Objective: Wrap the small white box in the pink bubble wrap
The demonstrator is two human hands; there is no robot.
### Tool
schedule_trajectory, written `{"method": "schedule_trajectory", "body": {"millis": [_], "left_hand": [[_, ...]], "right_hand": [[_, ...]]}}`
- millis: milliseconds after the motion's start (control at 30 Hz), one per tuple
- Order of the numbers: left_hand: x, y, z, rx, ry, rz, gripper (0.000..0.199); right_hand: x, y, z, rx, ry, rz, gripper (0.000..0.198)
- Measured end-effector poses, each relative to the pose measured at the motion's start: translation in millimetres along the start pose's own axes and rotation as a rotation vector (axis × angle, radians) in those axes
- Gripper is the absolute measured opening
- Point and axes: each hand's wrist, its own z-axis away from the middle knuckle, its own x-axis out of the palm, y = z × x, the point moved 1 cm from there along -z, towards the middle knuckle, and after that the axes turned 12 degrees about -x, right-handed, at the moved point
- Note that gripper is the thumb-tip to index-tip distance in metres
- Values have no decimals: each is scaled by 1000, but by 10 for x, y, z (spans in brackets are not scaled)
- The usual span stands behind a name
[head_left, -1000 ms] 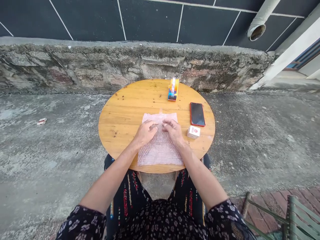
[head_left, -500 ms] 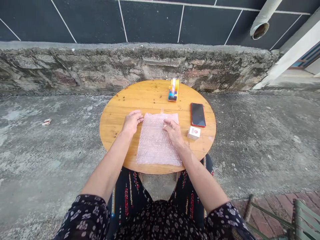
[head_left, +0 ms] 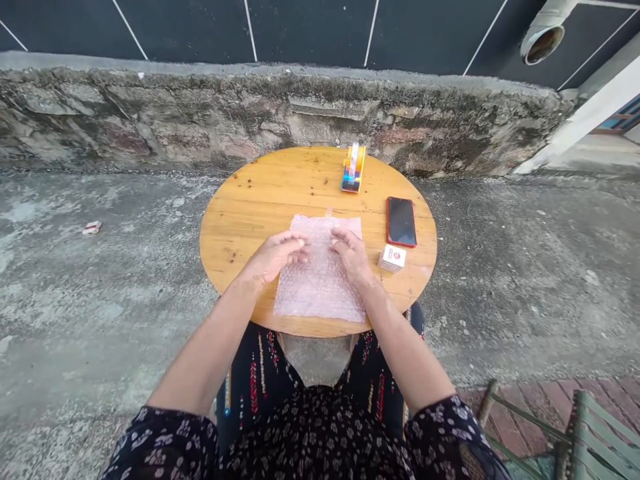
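A pinkish sheet of bubble wrap (head_left: 320, 290) lies flat on the round wooden table (head_left: 233, 220), close to its front edge. Over the sheet's left upper part is my left hand (head_left: 283, 253), fingers loosely curved and apart, holding nothing. My right hand (head_left: 350, 250) is over the right upper part, its fingers also slightly bent with nothing in them. Whether the fingertips touch the sheet I cannot tell. A small clear strip of tape (head_left: 329, 212) sticks out at the sheet's far edge.
Right of the sheet stand a small white box (head_left: 392, 258) and a phone with a red case (head_left: 401, 221). A yellow and blue tape dispenser (head_left: 353, 168) sits at the table's far side. Behind is a stone wall base (head_left: 200, 127); a green chair (head_left: 600, 433) is at lower right.
My left hand has moved right, from beside the sheet to above it. My right hand stays over the sheet, and the view has tilted slightly down.
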Motion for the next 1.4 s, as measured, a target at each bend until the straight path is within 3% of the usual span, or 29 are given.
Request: {"method": "schedule_trajectory", "body": {"millis": [100,400,500,667,733,967,1067,1167,1267,1333,1400], "left_hand": [[56,-143,245,-150,-191,-47,30],[28,-401,302,-122,-7,47,27],[40,-415,300,-124,-1,63,27],[52,-445,301,-85,-3,68,30],[57,-450,304,-83,7,54,29],[58,-426,328,-92,10,-7,26],[60,-427,336,-77,24,-34,29],[89,-454,360,-7,90,-152,34],[117,-495,410,227,267,-482,31],[114,-532,450,437,384,-760,29],[80,-580,484,559,444,-986,28]], "right_hand": [[7,4,7,2,1,-3,38],[-8,-143,-31,36,-15,-95,34],[28,-318,10,42,-115,-174,32],[41,-500,307,162,-472,-136,30],[-93,-525,457,212,-542,-78,30],[-892,-783,853,279,-542,213,34],[-928,-889,910,156,-490,361,30],[-724,-888,894,-95,-455,500,26],[-457,-792,837,-361,-489,691,28],[-324,-699,803,-423,-548,854,38],[-254,-614,781,-417,-614,986,46]]}}
